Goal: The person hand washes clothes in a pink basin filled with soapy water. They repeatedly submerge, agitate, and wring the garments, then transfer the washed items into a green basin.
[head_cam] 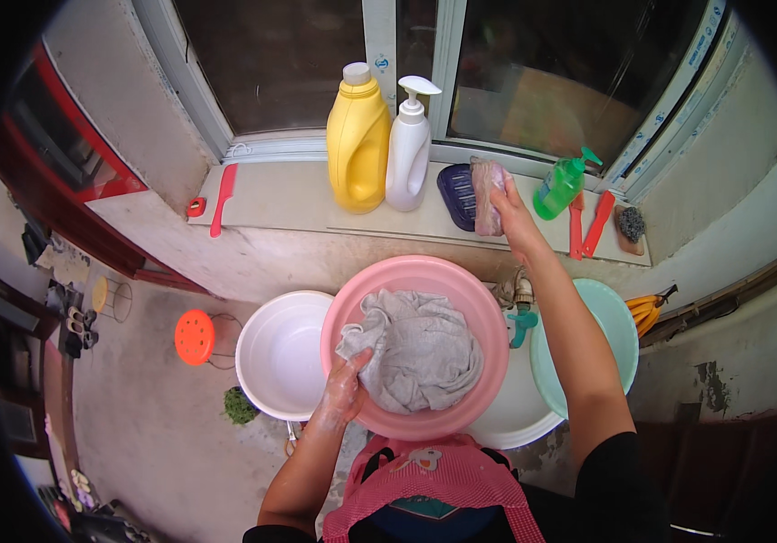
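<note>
My left hand (pixel 346 390) grips the near left edge of a wet grey cloth (pixel 425 353), its wrist at the rim of a pink basin (pixel 497 326). The cloth lies bunched in this basin with some water around it. Wet suds show on the left hand and wrist. My right hand (pixel 514 214) is stretched out over the windowsill and holds a pinkish bar of soap (pixel 495 180) that seems wrapped in a thin mesh or film. Just left of the soap stands a dark blue slotted soap dish (pixel 457 197), partly covered by it.
On the sill (pixel 280 203) stand a yellow detergent bottle (pixel 354 149), a white pump bottle (pixel 410 153), a green pump bottle (pixel 560 186), a red comb (pixel 224 200), red-handled brushes (pixel 597 224) and a scourer (pixel 630 224). White (pixel 286 353) and mint (pixel 605 319) basins flank the pink one, near a tap (pixel 523 322).
</note>
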Motion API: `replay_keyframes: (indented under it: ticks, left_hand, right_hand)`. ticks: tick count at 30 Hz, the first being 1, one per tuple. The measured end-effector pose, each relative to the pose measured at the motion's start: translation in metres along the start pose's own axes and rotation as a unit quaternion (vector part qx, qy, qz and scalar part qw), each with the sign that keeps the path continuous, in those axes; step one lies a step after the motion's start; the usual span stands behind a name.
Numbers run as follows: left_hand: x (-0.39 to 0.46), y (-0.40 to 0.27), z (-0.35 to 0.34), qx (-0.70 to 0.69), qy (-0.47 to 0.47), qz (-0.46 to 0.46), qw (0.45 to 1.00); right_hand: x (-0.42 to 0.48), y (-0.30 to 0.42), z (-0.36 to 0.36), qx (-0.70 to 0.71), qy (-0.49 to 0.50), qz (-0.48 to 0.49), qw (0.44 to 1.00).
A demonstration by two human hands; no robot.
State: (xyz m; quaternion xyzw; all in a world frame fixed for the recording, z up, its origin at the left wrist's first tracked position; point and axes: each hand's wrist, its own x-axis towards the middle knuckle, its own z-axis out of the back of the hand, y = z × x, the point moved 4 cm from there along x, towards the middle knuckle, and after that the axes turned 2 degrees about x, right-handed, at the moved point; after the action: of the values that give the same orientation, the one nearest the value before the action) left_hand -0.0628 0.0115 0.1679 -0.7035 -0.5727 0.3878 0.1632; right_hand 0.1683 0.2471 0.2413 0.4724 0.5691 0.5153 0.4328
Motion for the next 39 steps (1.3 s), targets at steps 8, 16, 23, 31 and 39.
replay_keyframes:
  ticks: [8, 16, 23, 31, 39]
  left_hand:
    - [-0.005, 0.031, 0.001, 0.02, -0.013, 0.053, 0.998]
    - [0.015, 0.034, 0.011, -0.033, 0.042, 0.049, 0.997]
    - [0.031, 0.024, -0.003, 0.062, 0.061, 0.005, 0.996]
    - [0.046, 0.033, -0.006, 0.077, 0.056, -0.086, 0.992]
    - [0.05, 0.058, -0.001, -0.04, 0.011, 0.022, 0.999]
  right_hand:
    - [0.099, -0.056, 0.028, -0.043, 0.009, -0.135, 0.99]
    - [0.111, -0.028, 0.038, -0.494, -0.06, 0.006, 0.868]
    - [-0.033, 0.023, -0.043, -0.281, 0.064, 0.182, 0.94]
    - [-0.145, -0.116, -0.061, 0.053, 0.12, -0.1, 0.986]
    - [-0.156, -0.124, -0.071, -0.043, 0.039, -0.045, 0.997]
